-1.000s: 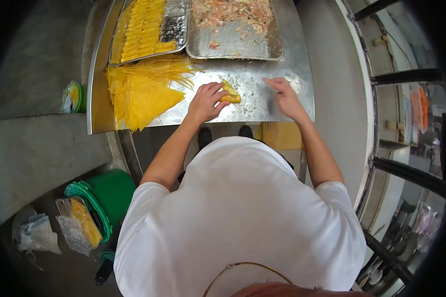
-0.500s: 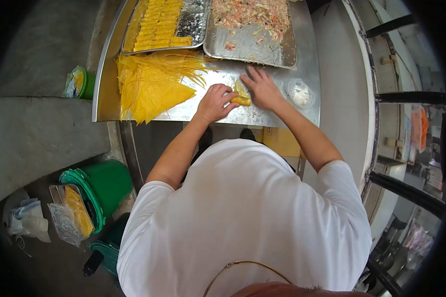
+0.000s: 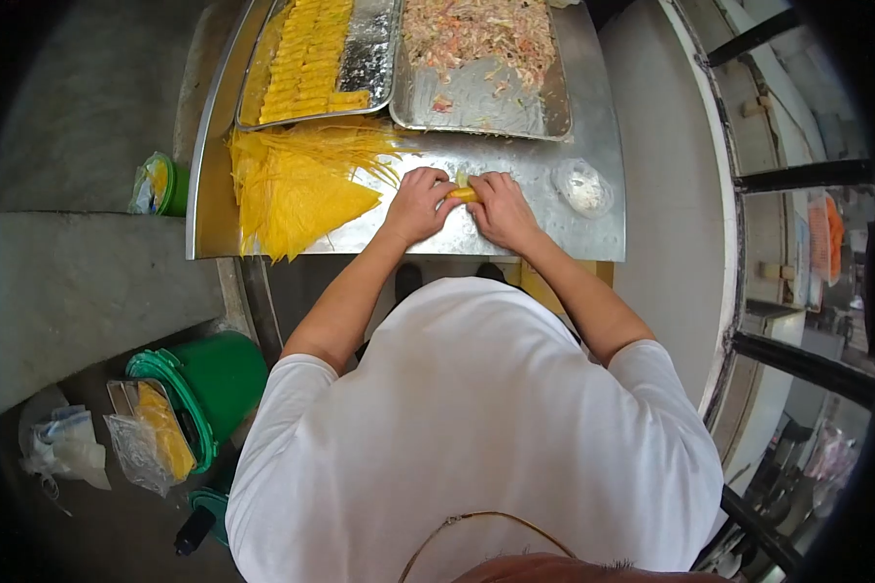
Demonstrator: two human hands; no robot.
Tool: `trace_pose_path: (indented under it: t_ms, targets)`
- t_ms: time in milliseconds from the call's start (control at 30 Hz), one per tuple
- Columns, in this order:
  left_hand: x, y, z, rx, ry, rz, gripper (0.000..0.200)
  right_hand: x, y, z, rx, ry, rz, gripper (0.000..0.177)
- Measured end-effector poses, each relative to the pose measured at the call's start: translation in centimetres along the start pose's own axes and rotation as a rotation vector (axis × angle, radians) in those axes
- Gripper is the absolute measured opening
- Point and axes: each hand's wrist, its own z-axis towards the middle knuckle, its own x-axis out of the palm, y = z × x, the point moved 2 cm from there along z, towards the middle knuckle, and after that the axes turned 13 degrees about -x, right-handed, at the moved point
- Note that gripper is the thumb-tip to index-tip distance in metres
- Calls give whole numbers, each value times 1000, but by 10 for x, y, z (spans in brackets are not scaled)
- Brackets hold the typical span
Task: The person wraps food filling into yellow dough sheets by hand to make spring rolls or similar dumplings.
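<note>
A small yellow spring roll [image 3: 464,194] lies on the steel table between my hands, with a pale flap of its wrapper showing just beyond it. My left hand [image 3: 418,206] pinches its left end. At the other end, the fingers of my right hand [image 3: 504,209] are closed on the roll too. To the left of my left hand spreads a stack of yellow wrapper sheets [image 3: 306,194] with ragged edges. On the right, near my right hand, sits a clear plastic tub [image 3: 585,188] of something white.
A metal tray [image 3: 367,53] at the back left holds rows of finished-looking yellow rolls. Beside it, another tray [image 3: 486,105] holds shredded filling [image 3: 476,34]. Green bins [image 3: 228,384] and plastic bags stand on the floor at left. Black bars [image 3: 807,175] run along the right.
My right hand has come down and left from the far side of the roll and closed on its right end. My left hand stays on the roll. The view has shifted slightly.
</note>
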Motion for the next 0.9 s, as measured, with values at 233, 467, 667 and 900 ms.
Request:
trace_pose_path:
  t_ms: [233, 467, 667, 900]
  targets:
    - [0, -1, 8, -18, -42, 8, 25, 5, -14, 14, 19, 97, -74, 30]
    - [-5, -6, 23, 12, -87, 65, 23, 6, -26, 20, -66, 63, -111, 33]
    - [1, 8, 36, -33, -68, 188, 25, -1, -25, 27, -22, 75, -141, 46]
    - [-50, 9, 32, -100, -146, 46, 26, -8, -18, 42, -84, 85, -117, 51]
